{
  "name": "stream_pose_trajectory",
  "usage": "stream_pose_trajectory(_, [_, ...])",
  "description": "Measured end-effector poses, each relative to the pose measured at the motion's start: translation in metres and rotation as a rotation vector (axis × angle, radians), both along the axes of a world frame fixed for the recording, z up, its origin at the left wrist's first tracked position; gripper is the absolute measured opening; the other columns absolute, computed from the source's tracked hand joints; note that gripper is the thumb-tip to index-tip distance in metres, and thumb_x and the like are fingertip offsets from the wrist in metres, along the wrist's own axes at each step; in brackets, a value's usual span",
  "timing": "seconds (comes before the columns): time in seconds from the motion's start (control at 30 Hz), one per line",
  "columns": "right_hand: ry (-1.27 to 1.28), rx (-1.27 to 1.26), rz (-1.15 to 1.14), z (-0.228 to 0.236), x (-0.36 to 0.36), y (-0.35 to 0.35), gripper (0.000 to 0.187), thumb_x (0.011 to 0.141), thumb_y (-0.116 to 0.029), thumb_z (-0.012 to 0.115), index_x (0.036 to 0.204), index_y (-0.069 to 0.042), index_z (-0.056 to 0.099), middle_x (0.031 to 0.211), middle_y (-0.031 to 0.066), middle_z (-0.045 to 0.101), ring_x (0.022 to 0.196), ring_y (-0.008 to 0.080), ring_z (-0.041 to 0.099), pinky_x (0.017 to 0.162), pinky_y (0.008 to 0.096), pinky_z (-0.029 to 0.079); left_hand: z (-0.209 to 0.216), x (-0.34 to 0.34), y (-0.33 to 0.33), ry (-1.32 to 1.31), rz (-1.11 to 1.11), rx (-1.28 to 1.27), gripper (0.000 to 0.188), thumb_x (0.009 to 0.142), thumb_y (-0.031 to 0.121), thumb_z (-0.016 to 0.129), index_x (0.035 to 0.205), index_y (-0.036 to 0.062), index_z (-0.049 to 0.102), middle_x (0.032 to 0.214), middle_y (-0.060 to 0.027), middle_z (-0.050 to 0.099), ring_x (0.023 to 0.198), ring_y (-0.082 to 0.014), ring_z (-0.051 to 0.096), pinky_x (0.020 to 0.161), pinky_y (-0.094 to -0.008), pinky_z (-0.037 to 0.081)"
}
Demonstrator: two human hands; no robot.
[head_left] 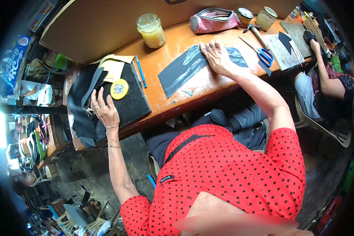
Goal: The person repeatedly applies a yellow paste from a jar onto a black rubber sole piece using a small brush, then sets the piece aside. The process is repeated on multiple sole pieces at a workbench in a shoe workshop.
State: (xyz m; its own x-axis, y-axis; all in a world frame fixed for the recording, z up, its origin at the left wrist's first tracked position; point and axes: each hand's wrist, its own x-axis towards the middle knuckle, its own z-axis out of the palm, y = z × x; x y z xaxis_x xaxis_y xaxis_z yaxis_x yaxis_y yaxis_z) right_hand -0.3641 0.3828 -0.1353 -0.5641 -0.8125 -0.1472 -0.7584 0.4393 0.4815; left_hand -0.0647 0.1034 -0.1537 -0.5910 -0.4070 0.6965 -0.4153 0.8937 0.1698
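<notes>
My right hand [217,59] lies palm down, fingers stretched, over a black sheet [177,74] with whitish smears. A second smeared black piece [236,57] shows just right of that hand; whether the two join beneath it is hidden. On the left, my left hand [105,110] has its fingers spread above the edge of a dark board [135,100]. Folded black material [80,102] lies beside its fingertips. A round yellow lid [119,89] rests on the board, close to that hand.
A jar of yellowish paste [151,31] stands behind the black sheet. A pink zip pouch [214,20], a hammer [259,36] and blue-handled scissors [264,56] lie to the right. A blue pen [141,71] is beside the board. Another person's arm [326,70] reaches in at far right.
</notes>
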Motion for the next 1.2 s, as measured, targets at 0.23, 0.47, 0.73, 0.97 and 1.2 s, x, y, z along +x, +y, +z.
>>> stream_pose_trajectory(0.23, [0.151, 0.265, 0.133, -0.028, 0.000, -0.006, 0.069, 0.095, -0.022, 0.032, 0.149, -0.012, -0.009, 0.147, 0.0123, 0.031, 0.136, 0.0249, 0.028, 0.112, 0.0458, 0.007, 0.001, 0.000, 0.001, 0.009, 0.010, -0.009, 0.035, 0.094, 0.022, 0.054, 0.127, 0.0090, 0.054, 0.134, -0.0130, 0.043, 0.125, -0.0294, 0.040, 0.104, -0.0418, 0.032])
stream_pose_trajectory(0.47, [0.250, 0.181, 0.359, -0.009, 0.052, -0.018, 0.071, 0.091, -0.022, 0.041, 0.149, -0.007, 0.002, 0.123, 0.0125, 0.046, 0.116, 0.0243, 0.040, 0.102, 0.0452, 0.015, 0.002, -0.001, 0.002, 0.007, 0.006, -0.011, 0.036, 0.093, 0.022, 0.055, 0.127, 0.0094, 0.054, 0.133, -0.0131, 0.043, 0.124, -0.0291, 0.040, 0.103, -0.0419, 0.032])
stream_pose_trajectory(0.73, [0.344, 0.117, 0.488, -0.017, 0.081, -0.028, 0.062, 0.091, -0.017, 0.033, 0.146, 0.003, 0.014, 0.115, 0.0130, 0.049, 0.110, 0.0243, 0.044, 0.102, 0.0456, 0.016, 0.001, -0.001, 0.001, 0.009, 0.006, -0.027, 0.036, 0.092, 0.021, 0.056, 0.127, 0.0099, 0.054, 0.133, -0.0130, 0.043, 0.123, -0.0291, 0.041, 0.103, -0.0419, 0.033])
stream_pose_trajectory(0.97, [-0.149, 0.025, 0.389, 0.004, 0.107, -0.056, 0.061, 0.090, -0.019, 0.039, 0.147, -0.010, 0.021, 0.133, 0.0183, 0.045, 0.127, 0.0302, 0.039, 0.106, 0.0523, 0.018, 0.001, 0.000, 0.001, 0.031, 0.008, -0.020, 0.036, 0.092, 0.021, 0.055, 0.127, 0.0103, 0.054, 0.133, -0.0121, 0.043, 0.123, -0.0281, 0.041, 0.103, -0.0420, 0.033])
stream_pose_trajectory(1.2, [-0.423, 0.030, 0.061, 0.020, 0.038, -0.030, 0.061, 0.085, -0.013, 0.049, 0.143, -0.016, 0.029, 0.132, 0.0170, 0.047, 0.127, 0.0298, 0.043, 0.102, 0.0522, 0.024, 0.002, 0.002, 0.001, 0.024, 0.017, -0.013, 0.035, 0.094, 0.021, 0.054, 0.127, 0.0099, 0.054, 0.133, -0.0120, 0.043, 0.124, -0.0277, 0.041, 0.104, -0.0414, 0.032])
